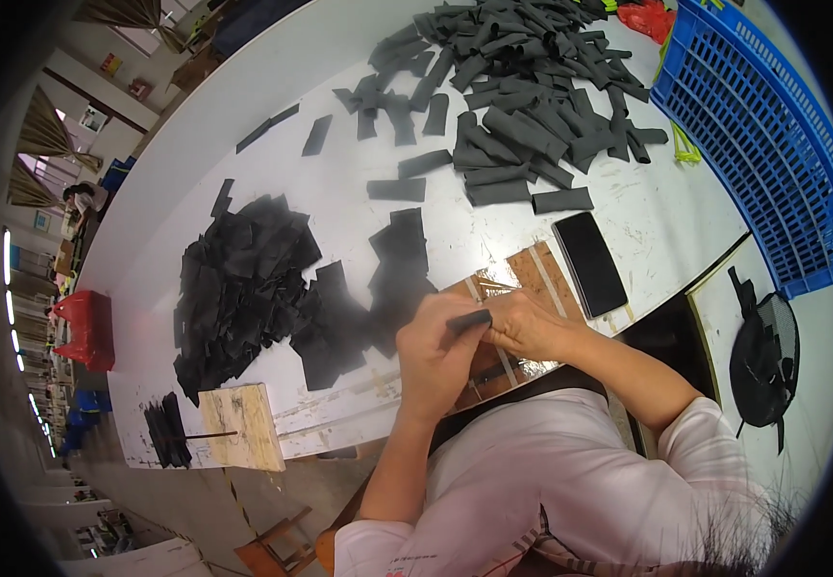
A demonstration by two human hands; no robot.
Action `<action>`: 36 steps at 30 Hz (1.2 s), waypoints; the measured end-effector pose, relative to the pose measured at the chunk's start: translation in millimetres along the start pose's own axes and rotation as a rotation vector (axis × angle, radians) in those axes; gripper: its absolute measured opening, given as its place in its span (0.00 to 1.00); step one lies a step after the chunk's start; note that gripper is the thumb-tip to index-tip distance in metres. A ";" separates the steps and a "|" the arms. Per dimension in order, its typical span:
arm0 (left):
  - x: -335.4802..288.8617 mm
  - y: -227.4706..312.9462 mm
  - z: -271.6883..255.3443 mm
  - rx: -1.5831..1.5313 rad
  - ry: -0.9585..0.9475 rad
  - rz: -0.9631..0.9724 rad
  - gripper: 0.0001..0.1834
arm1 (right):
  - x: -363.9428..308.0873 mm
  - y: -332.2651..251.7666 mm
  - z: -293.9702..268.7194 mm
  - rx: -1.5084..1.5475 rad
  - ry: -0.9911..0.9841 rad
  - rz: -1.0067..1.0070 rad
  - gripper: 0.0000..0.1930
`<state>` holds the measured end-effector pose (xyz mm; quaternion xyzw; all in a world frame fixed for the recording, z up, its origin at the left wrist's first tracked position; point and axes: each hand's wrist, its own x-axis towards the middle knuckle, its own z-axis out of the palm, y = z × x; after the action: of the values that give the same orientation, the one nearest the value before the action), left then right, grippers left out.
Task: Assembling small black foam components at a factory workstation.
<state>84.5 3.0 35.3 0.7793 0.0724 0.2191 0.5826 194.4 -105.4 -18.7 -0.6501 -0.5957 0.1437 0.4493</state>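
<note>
My left hand (426, 346) is closed round a small dark grey fabric piece (469, 322), whose end stands out beside the thumb. Pressed up against it is my right hand (530, 325), fingers curled in; what they grip is hidden. Both hands are over a brown wooden board (543, 274) with pale strips, at the table's near edge. Left of my hands lie flat black fabric pieces (399, 255), some overlapping, beside a large heap of similar black pieces (243, 279). Rolled dark grey fabric tubes (522, 135) are piled at the far side.
A black phone (589, 264) lies right of the board. At the right stand a blue plastic crate (762, 135) and a black mesh pouch (765, 361). A wooden block (241, 428) with a thin rod sits at the near left, and a red bag (85, 330) hangs at the left edge.
</note>
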 end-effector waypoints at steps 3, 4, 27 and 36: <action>-0.5 2.9 2.9 -0.103 0.028 0.090 0.08 | 3.2 -12.4 -5.7 0.008 0.130 -0.128 0.05; -1.4 -2.5 3.5 -0.104 -0.014 0.040 0.08 | -2.7 -9.7 -0.8 0.010 0.133 -0.120 0.05; -7.5 12.8 -9.6 -0.636 0.471 0.147 0.07 | 26.3 -55.0 -37.8 -0.291 -0.047 -0.014 0.06; -9.3 16.4 -16.4 -0.470 0.509 0.065 0.06 | 15.8 -33.8 -17.8 -0.306 -0.144 0.094 0.10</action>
<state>66.9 8.9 52.1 0.5463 0.1383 0.4353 0.7021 189.4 -102.3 22.2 -0.7261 -0.6102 0.1181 0.2941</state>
